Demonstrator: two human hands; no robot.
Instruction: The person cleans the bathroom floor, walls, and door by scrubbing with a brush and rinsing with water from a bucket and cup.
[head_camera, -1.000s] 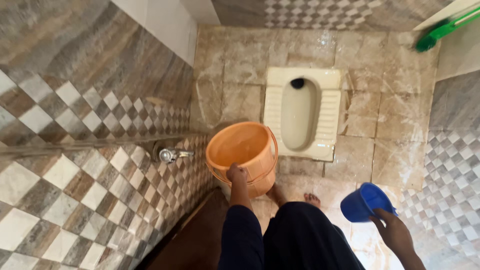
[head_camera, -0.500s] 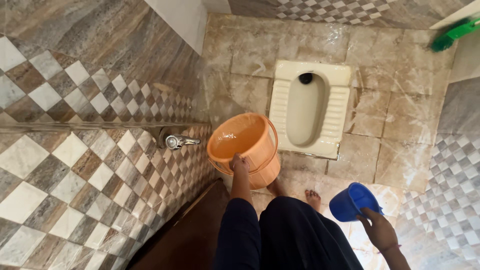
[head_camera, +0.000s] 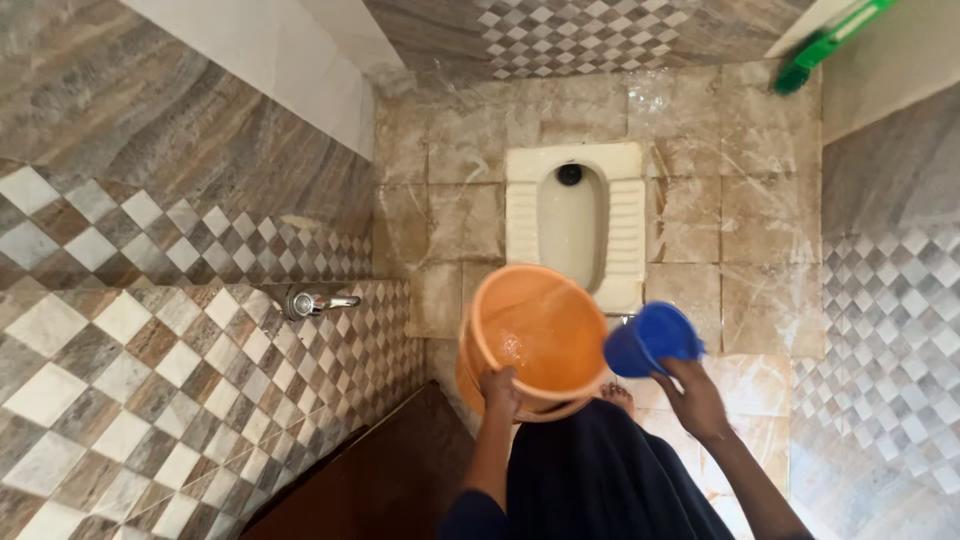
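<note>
Lower middle of the frame: the left hand (head_camera: 499, 390) grips the near rim of an orange bucket (head_camera: 535, 335), tipped up with a little water inside. The right hand (head_camera: 693, 397) is wrapped around a blue mug (head_camera: 648, 339) whose edge touches the bucket's right rim. A squat toilet pan (head_camera: 575, 222) sits just above, with a wall tap (head_camera: 306, 301) off to the left.

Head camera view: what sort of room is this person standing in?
Most likely a small tiled toilet room: a squat toilet set in the wet floor, a wall tap, and an orange bucket with a blue mug.
</note>
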